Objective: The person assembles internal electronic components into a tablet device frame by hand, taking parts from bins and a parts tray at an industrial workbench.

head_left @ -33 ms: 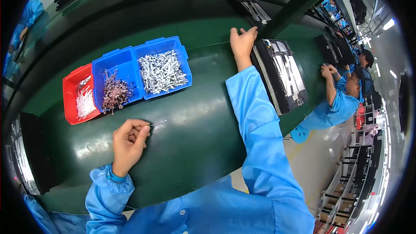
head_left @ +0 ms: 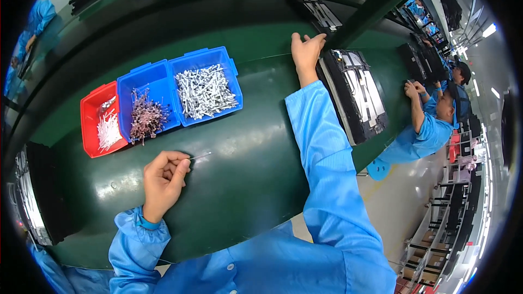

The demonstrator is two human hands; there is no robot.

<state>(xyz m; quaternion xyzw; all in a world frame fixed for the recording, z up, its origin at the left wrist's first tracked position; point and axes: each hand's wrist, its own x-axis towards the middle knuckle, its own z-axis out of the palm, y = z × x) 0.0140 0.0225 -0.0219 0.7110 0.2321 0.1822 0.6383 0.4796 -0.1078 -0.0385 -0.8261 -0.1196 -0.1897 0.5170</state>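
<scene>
My left hand (head_left: 164,182) is closed above the green tabletop, pinching a thin pale stick (head_left: 201,155) between thumb and forefinger. Its free end points right; its exact kind is too small to make out. My right hand (head_left: 306,54) reaches far out, thumb and fingers apart, beside the far left corner of a stack of black flat panels (head_left: 359,87) with silver strips on top. Some fingertips are hidden there, so whether they touch the stack is unclear. Beyond my left hand stand three joined bins: a red bin (head_left: 90,137) with white slim pieces, a blue bin (head_left: 126,83) with brownish wired pieces, and another blue bin (head_left: 220,54) with silvery small parts.
A green post (head_left: 376,6) rises just past my right hand, with another panel set (head_left: 318,12) behind it. More black panels (head_left: 38,196) stand at the left edge. Co-workers in blue (head_left: 430,125) sit at the right; a shelf rack (head_left: 436,234) stands beyond the aisle.
</scene>
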